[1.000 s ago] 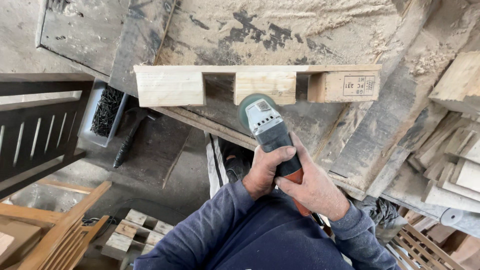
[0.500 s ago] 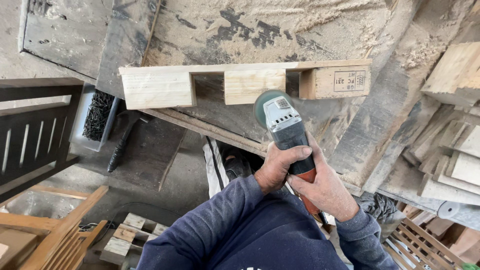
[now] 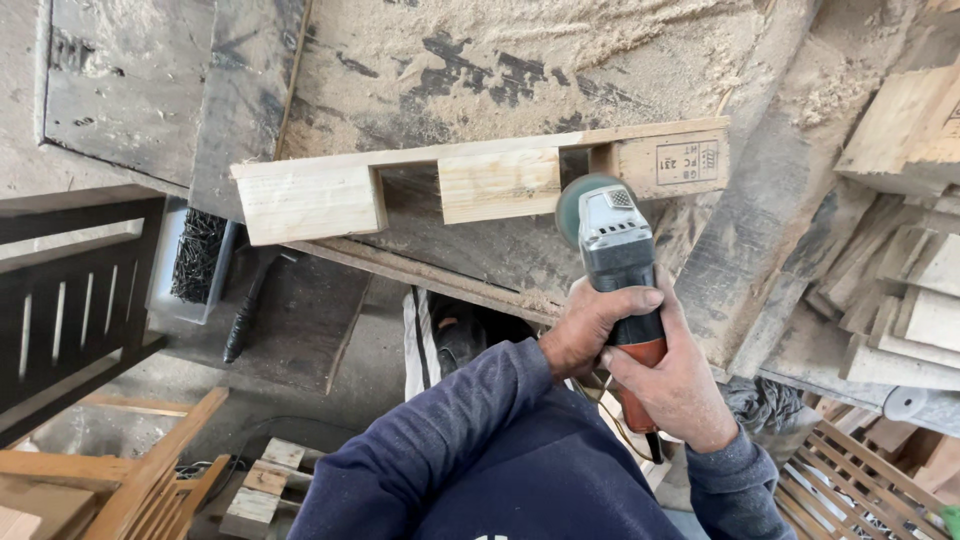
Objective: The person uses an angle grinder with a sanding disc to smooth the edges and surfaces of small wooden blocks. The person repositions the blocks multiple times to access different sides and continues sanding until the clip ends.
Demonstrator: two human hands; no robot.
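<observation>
A pale wooden pallet piece [image 3: 310, 200] with three blocks lies on a dusty workbench [image 3: 500, 60]. I hold an angle grinder [image 3: 615, 250] with a grey head and an orange rear handle. Its disc sits at the gap between the middle block [image 3: 498, 184] and the right block [image 3: 670, 163]. My left hand [image 3: 592, 325] wraps the grinder's body from the left. My right hand [image 3: 675, 385] grips the orange handle behind it.
A clear box of dark nails [image 3: 195, 260] stands at the left below the bench. Stacked wood offcuts [image 3: 900, 290] fill the right side. A dark slatted frame [image 3: 70, 300] and light wooden pieces [image 3: 120, 480] lie lower left.
The grinder has travelled right along the pallet piece, from the middle block to the gap before the right block. Both hands kept their hold.
</observation>
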